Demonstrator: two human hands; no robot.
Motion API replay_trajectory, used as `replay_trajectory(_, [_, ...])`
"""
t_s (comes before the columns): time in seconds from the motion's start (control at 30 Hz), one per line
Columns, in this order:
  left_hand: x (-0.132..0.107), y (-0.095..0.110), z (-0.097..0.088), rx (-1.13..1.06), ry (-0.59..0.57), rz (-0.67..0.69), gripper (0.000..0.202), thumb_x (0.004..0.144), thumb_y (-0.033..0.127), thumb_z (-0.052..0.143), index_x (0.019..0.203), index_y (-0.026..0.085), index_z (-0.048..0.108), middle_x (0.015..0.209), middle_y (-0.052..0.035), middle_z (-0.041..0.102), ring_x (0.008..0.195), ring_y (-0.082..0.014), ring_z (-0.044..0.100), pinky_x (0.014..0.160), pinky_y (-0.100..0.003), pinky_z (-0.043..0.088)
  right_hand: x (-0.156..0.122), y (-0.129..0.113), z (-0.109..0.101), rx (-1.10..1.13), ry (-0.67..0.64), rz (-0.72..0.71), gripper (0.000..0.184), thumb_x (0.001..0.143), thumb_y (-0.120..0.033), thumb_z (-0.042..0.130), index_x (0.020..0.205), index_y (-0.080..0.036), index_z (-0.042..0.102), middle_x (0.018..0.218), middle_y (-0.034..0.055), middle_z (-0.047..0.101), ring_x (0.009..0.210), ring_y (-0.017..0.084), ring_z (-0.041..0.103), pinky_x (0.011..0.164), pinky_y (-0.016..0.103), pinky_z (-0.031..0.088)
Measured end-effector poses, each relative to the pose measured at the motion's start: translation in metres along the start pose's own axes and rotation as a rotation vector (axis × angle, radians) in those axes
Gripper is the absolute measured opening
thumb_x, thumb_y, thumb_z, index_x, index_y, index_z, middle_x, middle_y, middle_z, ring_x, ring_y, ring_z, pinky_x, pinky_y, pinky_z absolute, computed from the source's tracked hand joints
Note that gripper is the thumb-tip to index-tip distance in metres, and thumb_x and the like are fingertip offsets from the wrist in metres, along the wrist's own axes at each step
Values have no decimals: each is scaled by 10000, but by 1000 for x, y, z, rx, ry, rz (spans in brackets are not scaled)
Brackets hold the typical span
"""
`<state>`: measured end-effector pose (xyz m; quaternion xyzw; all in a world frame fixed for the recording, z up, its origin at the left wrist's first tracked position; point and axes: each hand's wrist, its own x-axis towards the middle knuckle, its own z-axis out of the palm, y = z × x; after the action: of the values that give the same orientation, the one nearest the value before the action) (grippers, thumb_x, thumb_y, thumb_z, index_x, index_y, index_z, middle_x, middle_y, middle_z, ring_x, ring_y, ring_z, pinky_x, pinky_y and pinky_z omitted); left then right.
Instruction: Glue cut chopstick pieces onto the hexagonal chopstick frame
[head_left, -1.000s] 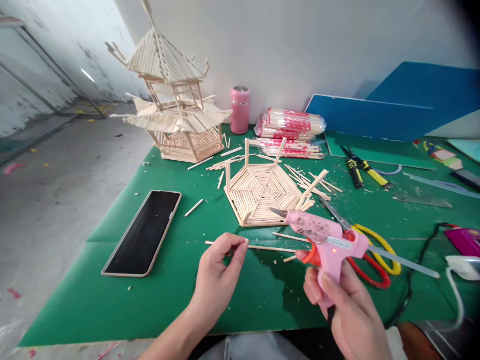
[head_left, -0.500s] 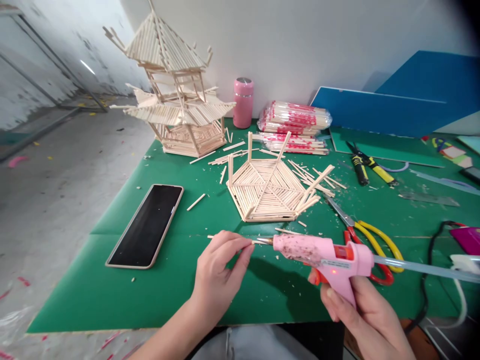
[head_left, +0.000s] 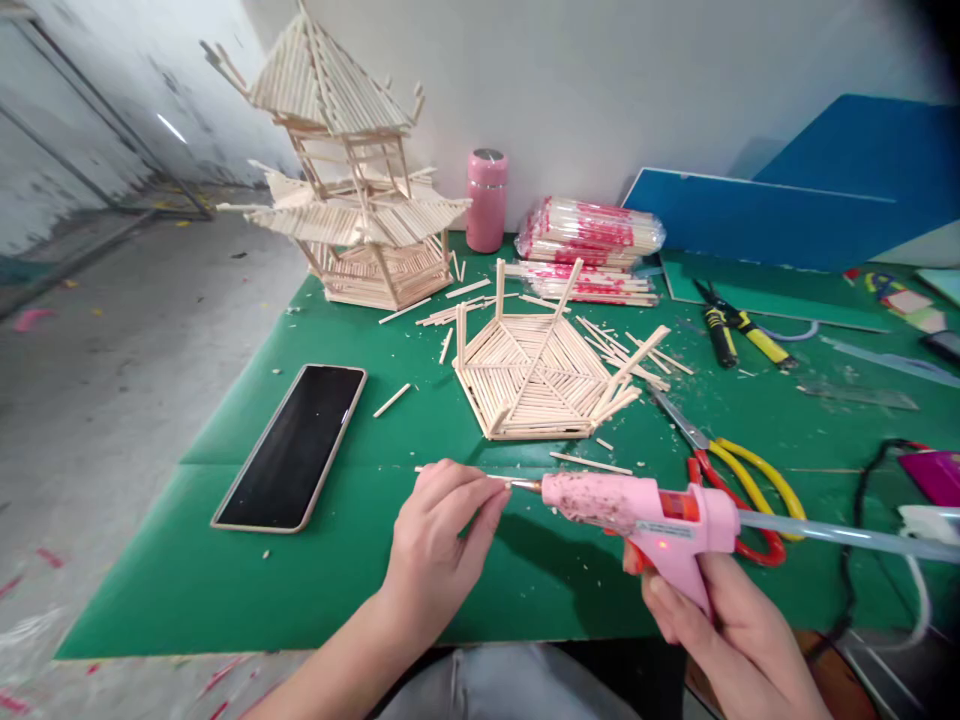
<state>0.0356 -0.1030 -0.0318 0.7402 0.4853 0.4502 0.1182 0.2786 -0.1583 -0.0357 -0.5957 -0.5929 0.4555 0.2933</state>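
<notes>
My left hand pinches a thin wooden stick that lies level above the green mat. My right hand grips a pink hot glue gun. The gun's metal nozzle touches the stick just right of my left fingertips. A clear glue rod sticks out of the gun's back toward the right. Behind the hands sits a flat hexagonal frame of sticks with several upright posts. A finished stick pagoda stands at the mat's far left.
A black phone lies left of my hands. Red-and-yellow scissors and loose sticks lie right of the frame. Behind are a pink bottle, wrapped chopstick packs, yellow-black pliers, blue boards and a black cable.
The glue gun swung down from a raised tilt to level, and its nozzle came left onto the stick. My left hand kept its pinch on the stick.
</notes>
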Motion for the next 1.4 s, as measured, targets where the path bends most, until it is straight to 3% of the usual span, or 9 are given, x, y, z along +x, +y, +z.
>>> replay_trajectory(0.43, [1,-1,2,-13,-3,24,118,719,43,590,792,134,608,696,-52,632,623,-145,547,590,-302,448,0,-2,-1,-23,-21,-42,229,833,-324,460,1026,-229,540,739,30,557,588,136,520,550,221,481])
replay_trajectory(0.57, [2,0,3,-5,-7,26,106,720,49,590,784,132,606,693,-55,630,616,-145,544,582,-302,444,1,-5,1,-25,-13,-25,223,820,-337,477,988,-224,568,670,22,549,559,139,520,516,214,477])
replay_trajectory(0.8, [-1,-2,3,-16,-9,28,105,719,50,595,782,132,608,696,-53,634,624,-143,547,591,-306,441,4,-8,3,11,43,-10,249,790,-351,517,980,-212,597,717,44,603,562,146,541,509,220,488])
replay_trajectory(1.23, [1,0,3,-9,3,15,102,723,65,591,780,148,611,693,-41,638,621,-137,560,593,-291,455,2,-1,2,9,32,24,244,799,-351,511,1000,-228,574,721,28,571,594,140,530,546,220,482])
replay_trajectory(1.4, [1,0,3,-19,2,-40,75,734,80,585,746,147,617,666,-29,634,602,-125,569,576,-261,466,5,-4,4,96,37,67,242,791,-370,523,965,-212,583,685,30,565,561,137,502,506,227,461])
